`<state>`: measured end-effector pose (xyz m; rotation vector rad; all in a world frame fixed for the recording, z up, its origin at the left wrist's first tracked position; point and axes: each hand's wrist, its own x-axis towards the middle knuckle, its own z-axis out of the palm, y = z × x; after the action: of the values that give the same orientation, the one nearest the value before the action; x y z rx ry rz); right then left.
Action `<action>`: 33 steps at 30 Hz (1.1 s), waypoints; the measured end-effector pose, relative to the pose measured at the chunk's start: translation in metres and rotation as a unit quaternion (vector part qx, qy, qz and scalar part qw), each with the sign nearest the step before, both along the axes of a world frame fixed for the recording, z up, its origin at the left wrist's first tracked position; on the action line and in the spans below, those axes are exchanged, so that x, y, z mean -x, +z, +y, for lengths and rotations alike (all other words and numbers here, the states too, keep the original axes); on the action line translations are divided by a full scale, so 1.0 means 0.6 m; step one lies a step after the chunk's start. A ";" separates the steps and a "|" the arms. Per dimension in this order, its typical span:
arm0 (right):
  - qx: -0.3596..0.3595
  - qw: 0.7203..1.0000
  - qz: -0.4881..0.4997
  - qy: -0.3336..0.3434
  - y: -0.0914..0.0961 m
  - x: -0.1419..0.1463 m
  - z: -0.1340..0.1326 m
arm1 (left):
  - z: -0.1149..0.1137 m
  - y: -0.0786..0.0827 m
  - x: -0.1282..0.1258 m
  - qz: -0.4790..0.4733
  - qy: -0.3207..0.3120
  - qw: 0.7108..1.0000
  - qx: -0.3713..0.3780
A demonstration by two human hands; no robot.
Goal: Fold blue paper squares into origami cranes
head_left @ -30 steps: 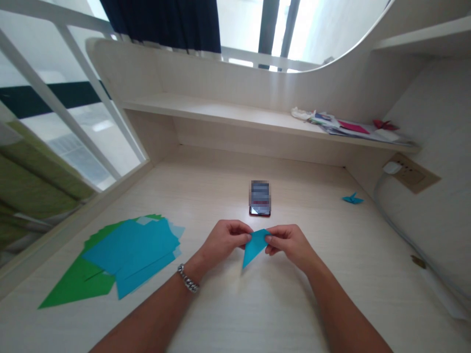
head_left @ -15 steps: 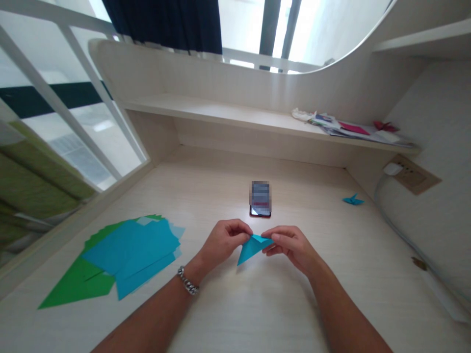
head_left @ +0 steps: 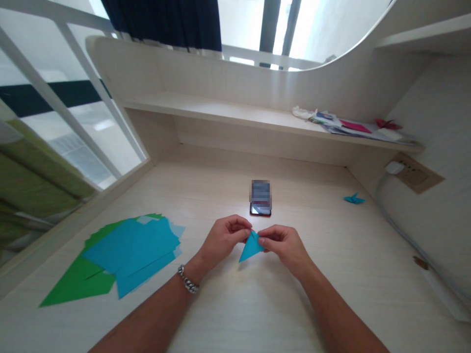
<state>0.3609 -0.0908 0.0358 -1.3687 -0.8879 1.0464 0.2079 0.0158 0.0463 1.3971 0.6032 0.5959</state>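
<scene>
A small folded piece of blue paper (head_left: pixel 250 248) is held between both hands, just above the desk, with one sharp point aimed down and left. My left hand (head_left: pixel 228 236), with a chain bracelet on its wrist, pinches the upper left corner between thumb and fingers. On the other side my right hand (head_left: pixel 281 241) grips the right edge, its thumb on the near face and fingers partly hidden behind. Right beyond the hands lies a phone (head_left: pixel 260 210), its screen blurred out.
Blue paper sheets (head_left: pixel 143 250) overlap green sheets (head_left: pixel 79 282) at the left of the desk. A small blue folded paper figure (head_left: pixel 354 199) sits at the right, near a cable (head_left: pixel 390 215) plugged into a wall socket. Papers (head_left: pixel 355 127) lie on the shelf (head_left: pixel 221 110).
My right hand has moved slightly left, closer to my left hand. The paper's upper right part has been folded over, so the piece looks narrower.
</scene>
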 end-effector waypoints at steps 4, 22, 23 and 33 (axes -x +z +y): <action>-0.003 1.000 -0.003 -0.023 -0.001 0.002 0.001 | -0.003 0.001 -0.002 -0.006 0.009 1.000 0.027; 0.014 0.999 0.049 -0.012 -0.008 0.009 0.003 | -0.002 -0.011 -0.004 0.023 0.016 0.999 -0.042; 0.013 0.999 0.051 -0.013 -0.008 0.009 0.003 | -0.002 -0.012 -0.004 0.022 0.016 0.999 -0.042; 0.033 0.998 0.055 -0.024 -0.004 0.014 0.003 | -0.003 -0.013 -0.003 0.025 0.022 0.997 -0.065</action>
<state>0.3527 -0.0890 0.0334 -1.3675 -0.7406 1.1120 0.2099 0.0141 0.0386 1.5276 0.6450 0.6460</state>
